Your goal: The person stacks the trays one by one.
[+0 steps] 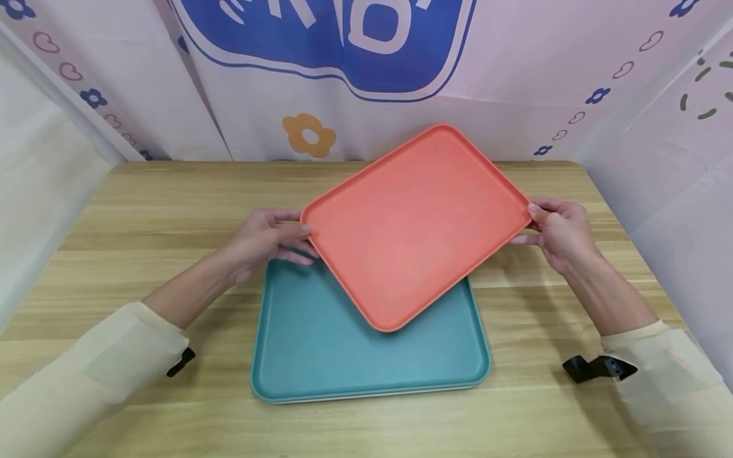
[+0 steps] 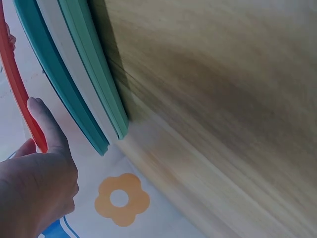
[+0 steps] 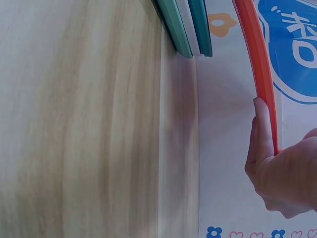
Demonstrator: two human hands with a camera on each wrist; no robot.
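Both hands hold a coral-red rectangular tray (image 1: 412, 222) in the air, turned at an angle in the head view. The left hand (image 1: 269, 238) pinches its left corner, thumb on top and fingers beneath. At the opposite corner the right hand (image 1: 564, 232) grips the rim the same way. Below lies a teal tray (image 1: 366, 356), its far part covered by the red one. From the side, the left wrist view shows the red tray (image 2: 17, 84) apart from the teal tray (image 2: 64, 79), which tops a white tray (image 2: 74, 64) and a lighter green tray (image 2: 94, 69).
The stack rests on a wooden table (image 1: 172, 381). Behind it hangs a white cloth backdrop (image 1: 515, 83) with a blue sign and an orange flower (image 1: 309, 135). Pale cloth walls (image 1: 676, 178) stand at both sides. A black strap piece (image 1: 598, 369) hangs by the right sleeve.
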